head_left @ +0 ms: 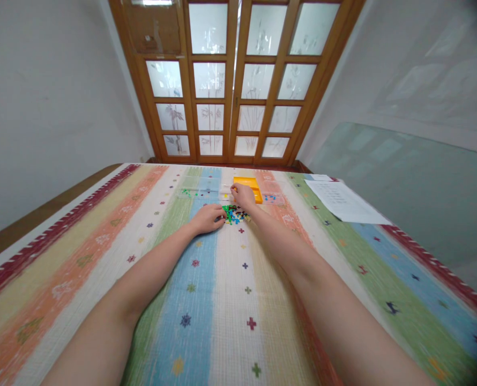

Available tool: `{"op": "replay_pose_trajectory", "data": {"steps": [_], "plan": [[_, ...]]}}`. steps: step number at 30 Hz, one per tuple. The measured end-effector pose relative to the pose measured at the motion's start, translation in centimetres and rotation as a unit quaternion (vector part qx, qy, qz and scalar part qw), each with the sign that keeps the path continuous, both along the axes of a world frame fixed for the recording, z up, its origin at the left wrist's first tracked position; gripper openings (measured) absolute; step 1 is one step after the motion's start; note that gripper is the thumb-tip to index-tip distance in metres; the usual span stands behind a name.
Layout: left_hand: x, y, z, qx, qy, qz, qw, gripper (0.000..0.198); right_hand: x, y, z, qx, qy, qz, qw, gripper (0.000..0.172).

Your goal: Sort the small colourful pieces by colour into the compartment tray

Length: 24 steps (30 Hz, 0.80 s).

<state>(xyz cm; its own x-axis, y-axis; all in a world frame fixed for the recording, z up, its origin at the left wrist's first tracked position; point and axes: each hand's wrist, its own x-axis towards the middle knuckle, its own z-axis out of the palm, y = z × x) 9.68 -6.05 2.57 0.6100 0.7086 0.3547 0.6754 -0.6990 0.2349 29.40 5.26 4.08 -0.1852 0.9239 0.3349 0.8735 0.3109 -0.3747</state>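
A small heap of tiny coloured pieces [236,215] lies on the striped cloth [222,300] far out in front of me. My left hand [208,217] rests on the cloth at the heap's left edge, fingers curled, pinching at the pieces. My right hand [242,195] is just behind the heap, fingers pinched together over a clear divided tray [206,192] beside an orange lid or box [250,187]. What the fingers hold is too small to make out. A few green pieces [187,192] and blue pieces [269,198] sit in the tray's compartments.
A printed white sheet [343,201] lies at the cloth's far right. Wooden doors with frosted glass panes [230,86] stand behind the table. A pale green glass panel [415,187] leans along the right wall.
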Motion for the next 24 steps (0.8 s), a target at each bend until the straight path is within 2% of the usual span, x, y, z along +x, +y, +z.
{"op": "replay_pose_trajectory", "data": {"steps": [5,11,16,24], "plan": [[-0.1,0.0,0.0,-0.007,0.003,-0.013,1.0,0.014,2.1,-0.5,-0.4,0.026,0.041,0.03,0.998,0.028],[0.0,0.5,-0.6,-0.038,-0.035,-0.009,0.999,0.012,4.5,-3.0,-2.0,0.031,0.071,0.072,0.994,0.028],[-0.5,1.9,-0.7,-0.068,-0.111,0.099,0.987,0.016,4.6,-5.2,-2.9,0.007,0.063,0.113,0.992,0.027],[-4.1,6.0,-0.3,-0.043,-0.205,0.251,0.945,0.018,3.9,-6.6,-2.1,0.008,-0.009,0.156,0.988,0.023]]}}
